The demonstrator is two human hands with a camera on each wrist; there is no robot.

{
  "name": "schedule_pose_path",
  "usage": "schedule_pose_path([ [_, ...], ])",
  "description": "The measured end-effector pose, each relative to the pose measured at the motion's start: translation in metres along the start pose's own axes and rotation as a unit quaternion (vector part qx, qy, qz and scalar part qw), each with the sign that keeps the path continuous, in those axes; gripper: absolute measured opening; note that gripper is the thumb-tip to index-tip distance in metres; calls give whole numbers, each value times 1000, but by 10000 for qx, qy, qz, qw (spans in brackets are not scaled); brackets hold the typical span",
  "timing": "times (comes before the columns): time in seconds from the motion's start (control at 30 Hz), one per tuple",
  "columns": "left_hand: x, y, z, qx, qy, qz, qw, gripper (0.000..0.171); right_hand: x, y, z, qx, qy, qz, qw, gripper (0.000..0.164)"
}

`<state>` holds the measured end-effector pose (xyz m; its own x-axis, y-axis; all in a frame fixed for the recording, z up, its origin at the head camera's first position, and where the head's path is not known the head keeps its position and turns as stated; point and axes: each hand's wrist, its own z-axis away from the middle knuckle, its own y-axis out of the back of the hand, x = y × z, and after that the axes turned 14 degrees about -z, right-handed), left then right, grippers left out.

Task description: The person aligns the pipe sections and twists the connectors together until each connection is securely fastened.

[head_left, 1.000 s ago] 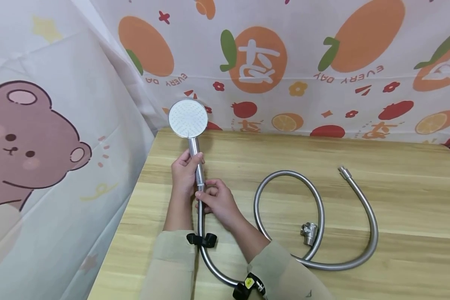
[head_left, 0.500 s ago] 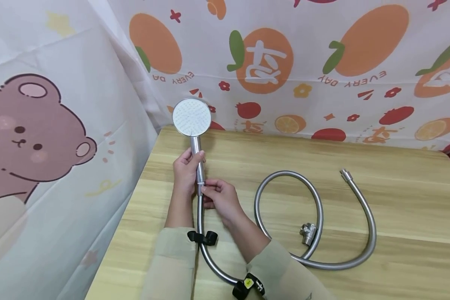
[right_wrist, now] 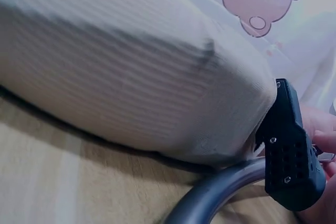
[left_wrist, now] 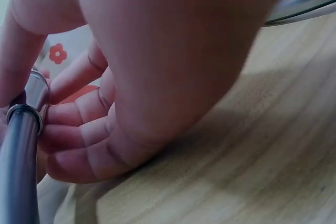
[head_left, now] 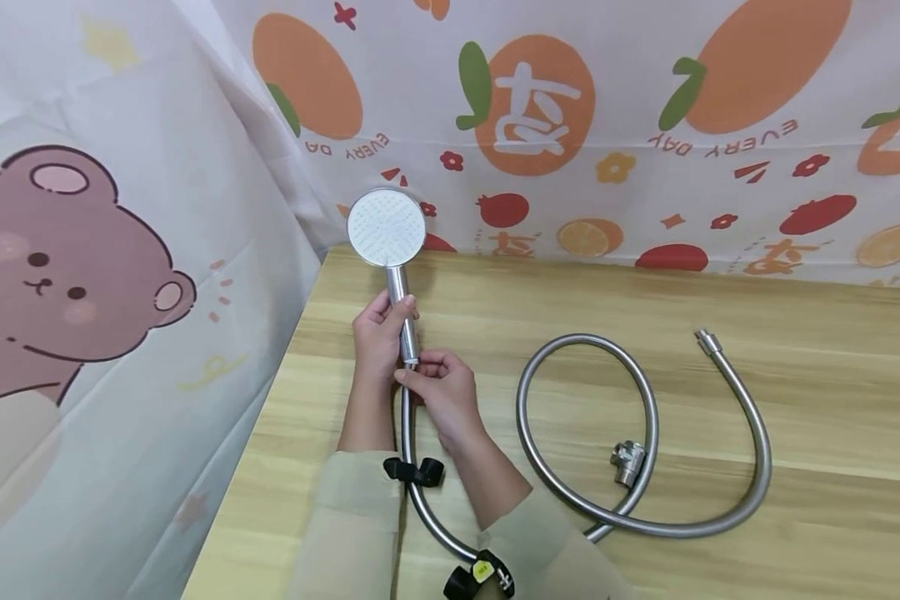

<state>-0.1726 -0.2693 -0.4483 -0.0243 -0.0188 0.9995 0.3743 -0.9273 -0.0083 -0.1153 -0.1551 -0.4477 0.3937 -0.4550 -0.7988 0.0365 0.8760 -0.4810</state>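
A round shower head (head_left: 386, 227) with a white nozzle face and chrome handle points toward the back of the table. My left hand (head_left: 377, 342) grips its handle, thumb across the front. Right below, my right hand (head_left: 448, 396) pinches the end of a metal shower hose (head_left: 407, 425) where it meets the handle, its thumb lying over the hose. In the left wrist view, a hand (left_wrist: 152, 66) fills the middle, and the hose (left_wrist: 18, 161) with a ring at its end runs up the left side. In the right wrist view, a sleeve hides most of the hands.
The hose runs under the right forearm and loops on the wooden table (head_left: 832, 400); its free end fitting (head_left: 708, 342) lies to the right. A small chrome valve (head_left: 627, 461) sits inside the loop. Printed curtains (head_left: 630, 108) hang at the back and left.
The right thumb and fingers have shifted their hold around the hose end, and less of the connector shows below the handle. The left hand keeps its grip. The head view has shifted slightly.
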Motion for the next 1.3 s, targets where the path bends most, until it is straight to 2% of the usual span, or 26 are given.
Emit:
schedule_pose_path([
  [0.07,7,-3,2,-93,-3,-64,9999,37,-2,2,-1,-42,73,-41,10000,33],
  [0.13,12,-5,3,-168,-6,-120,9998,33,-3,3,-2,-96,80,-101,9999,33],
  [0.23,9,-3,1,-168,32,-79,9998,23,-2,5,-3,-188,-32,-161,9997,33],
  [0.37,-5,1,-4,-179,59,93,9998,20,2,7,-6,-327,-174,-219,9991,34],
  [0.6,-5,3,-3,-257,11,-69,9996,14,3,10,-6,-714,-277,-650,9949,37],
  [0.73,-5,3,-4,-309,96,-112,9994,19,2,11,-5,-897,-270,-750,9928,35],
  [0.83,-4,1,-4,-385,86,-208,9990,22,3,11,-7,-907,-275,-610,9936,35],
  [0.97,-3,0,-3,-449,57,-355,9983,17,7,12,-11,-771,-187,-298,9964,40],
  [1.1,-3,0,-2,-494,163,-361,9980,16,9,13,-12,-684,-50,-156,9975,43],
  [1.3,-5,1,-4,-450,235,-309,9982,22,7,10,-12,-705,75,-107,9974,37],
])
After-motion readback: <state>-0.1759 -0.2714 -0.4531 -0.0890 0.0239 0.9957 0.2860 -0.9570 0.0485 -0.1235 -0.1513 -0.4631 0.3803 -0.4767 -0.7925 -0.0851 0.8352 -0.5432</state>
